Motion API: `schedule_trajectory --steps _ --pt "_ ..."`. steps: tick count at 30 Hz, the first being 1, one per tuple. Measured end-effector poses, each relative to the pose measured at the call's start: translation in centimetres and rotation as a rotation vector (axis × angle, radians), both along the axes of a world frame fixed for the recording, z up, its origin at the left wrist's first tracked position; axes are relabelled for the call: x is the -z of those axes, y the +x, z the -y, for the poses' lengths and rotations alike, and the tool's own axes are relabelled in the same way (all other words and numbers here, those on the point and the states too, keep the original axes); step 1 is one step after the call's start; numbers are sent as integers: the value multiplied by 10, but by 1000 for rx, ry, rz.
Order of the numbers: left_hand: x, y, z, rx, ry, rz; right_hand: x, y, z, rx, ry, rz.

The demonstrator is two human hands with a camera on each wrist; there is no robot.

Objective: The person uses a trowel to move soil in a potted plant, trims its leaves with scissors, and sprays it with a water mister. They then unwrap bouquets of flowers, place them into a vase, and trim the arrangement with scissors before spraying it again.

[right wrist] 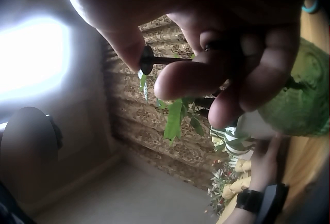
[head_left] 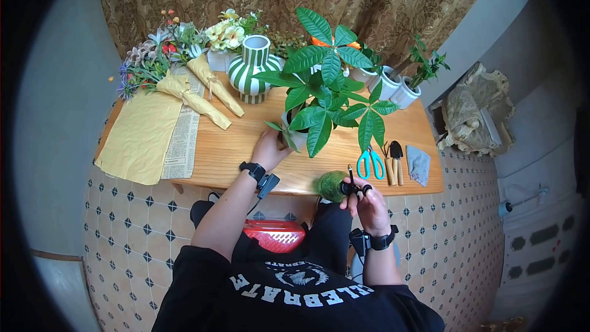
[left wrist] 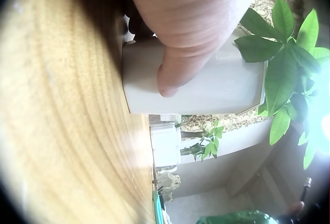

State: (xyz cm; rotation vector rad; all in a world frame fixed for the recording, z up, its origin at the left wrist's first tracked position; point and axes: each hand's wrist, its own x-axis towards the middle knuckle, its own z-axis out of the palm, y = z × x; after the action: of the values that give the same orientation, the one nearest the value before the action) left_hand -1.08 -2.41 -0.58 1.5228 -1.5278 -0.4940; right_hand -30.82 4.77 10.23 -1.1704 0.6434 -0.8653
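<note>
A leafy green potted plant (head_left: 329,95) stands in a pale flowerpot (left wrist: 221,82) near the middle of the wooden table. My left hand (head_left: 268,151) grips that pot low on its side; the thumb lies along the wall, while the other fingers are mostly hidden. In my right hand (head_left: 372,214) is a green see-through spray bottle (head_left: 330,186) with a black pump head, held by its neck at the table's front edge. The right wrist view shows my thumb at the round knob of the pump plunger (right wrist: 147,60), fingers curled round the head. Its nozzle points toward the plant.
Teal scissors (head_left: 371,164), a small shovel (head_left: 397,161) and a grey cloth-like packet (head_left: 418,166) lie at right. A green-striped vase (head_left: 251,74) stands behind the left hand. Wrapping paper (head_left: 140,138) and flower bouquets (head_left: 195,101) cover the left side. Small white pots (head_left: 405,95) stand back right.
</note>
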Motion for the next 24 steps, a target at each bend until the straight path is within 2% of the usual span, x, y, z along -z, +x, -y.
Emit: schedule_trajectory --steps 11,14,17,20,24 --pt "1 1 1 -2 -23 -1 -1 1 -1 53 28 -35" --pt "1 0 0 -7 -30 0 -3 5 -2 127 10 -46" --pt "0 0 0 -10 -31 1 2 -1 4 149 16 14" --pt "0 0 0 -10 -27 -11 5 -5 7 180 94 195" --pt "1 0 1 -10 -17 -14 3 -4 5 215 157 259"
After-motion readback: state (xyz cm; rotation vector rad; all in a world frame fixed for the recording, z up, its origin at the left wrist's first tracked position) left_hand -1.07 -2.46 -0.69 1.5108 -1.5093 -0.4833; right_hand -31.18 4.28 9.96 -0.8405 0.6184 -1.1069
